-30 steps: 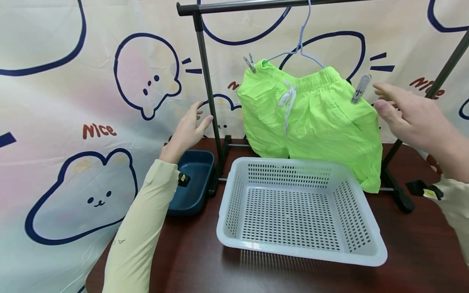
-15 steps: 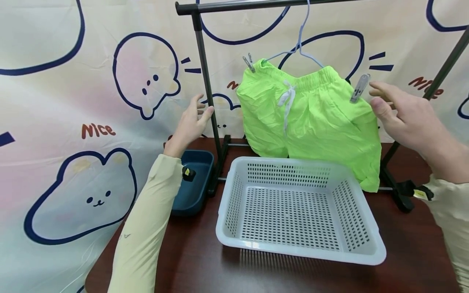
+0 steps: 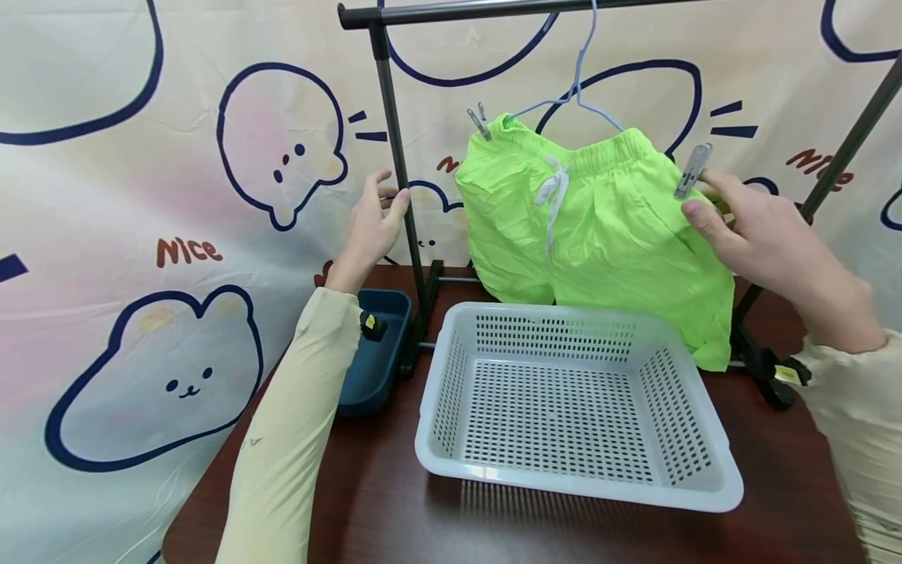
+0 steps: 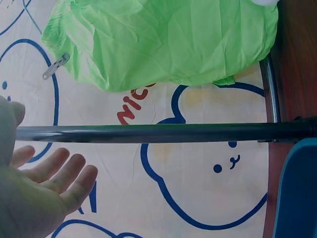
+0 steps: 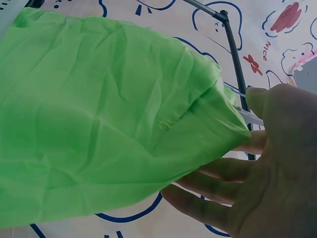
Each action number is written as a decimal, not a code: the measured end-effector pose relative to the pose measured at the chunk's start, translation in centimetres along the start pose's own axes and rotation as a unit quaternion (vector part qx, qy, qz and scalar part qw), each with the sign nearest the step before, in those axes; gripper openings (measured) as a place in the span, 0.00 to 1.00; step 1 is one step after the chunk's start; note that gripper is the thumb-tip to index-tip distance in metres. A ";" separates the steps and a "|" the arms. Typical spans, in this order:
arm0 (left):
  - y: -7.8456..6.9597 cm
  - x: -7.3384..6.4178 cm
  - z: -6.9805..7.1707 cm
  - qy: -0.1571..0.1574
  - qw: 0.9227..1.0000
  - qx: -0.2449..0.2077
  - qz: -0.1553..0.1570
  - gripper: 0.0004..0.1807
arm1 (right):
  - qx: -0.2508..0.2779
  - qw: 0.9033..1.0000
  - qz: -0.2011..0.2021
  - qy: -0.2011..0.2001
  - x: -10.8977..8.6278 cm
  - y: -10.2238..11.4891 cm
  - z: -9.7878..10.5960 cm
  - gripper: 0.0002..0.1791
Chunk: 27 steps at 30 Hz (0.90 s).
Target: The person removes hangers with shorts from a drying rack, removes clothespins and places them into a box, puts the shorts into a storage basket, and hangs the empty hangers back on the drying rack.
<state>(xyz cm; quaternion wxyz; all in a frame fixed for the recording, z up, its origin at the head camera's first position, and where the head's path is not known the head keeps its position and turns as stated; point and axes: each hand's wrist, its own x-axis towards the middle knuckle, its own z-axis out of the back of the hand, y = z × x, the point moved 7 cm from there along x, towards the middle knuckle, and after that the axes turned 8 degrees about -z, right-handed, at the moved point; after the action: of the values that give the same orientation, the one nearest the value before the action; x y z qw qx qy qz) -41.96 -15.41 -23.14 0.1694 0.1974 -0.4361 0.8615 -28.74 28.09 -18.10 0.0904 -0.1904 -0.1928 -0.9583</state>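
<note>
Shifted inward, our right hand, spread, clothespin and green shorts immediately to its left, our left hand, also spread, beside the rack post

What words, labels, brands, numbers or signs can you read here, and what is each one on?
"Nice": on the backdrop, left side of the head view.
"Nice": on the backdrop, right side of the head view, partly behind the rack post.
"Nic": on the backdrop in the left wrist view, cut off by the green shorts.
"Nice": on the backdrop, right wrist view.
Too small to read: the yellow wrist tags and a mark on the left sleeve.
</note>
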 end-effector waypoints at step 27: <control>0.4 1.2 -1.4 -0.068 0.995 -0.071 0.010 0.22 | -0.012 1.000 -0.007 -0.023 1.1 -0.1 -0.8 0.20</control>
<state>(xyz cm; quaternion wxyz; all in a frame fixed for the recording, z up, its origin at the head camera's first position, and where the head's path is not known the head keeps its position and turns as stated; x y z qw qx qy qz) -43.42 -14.33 -23.61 0.1443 0.2385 -0.5083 0.8148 -30.03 27.74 -18.33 0.0771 -0.2116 -0.1850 -0.9566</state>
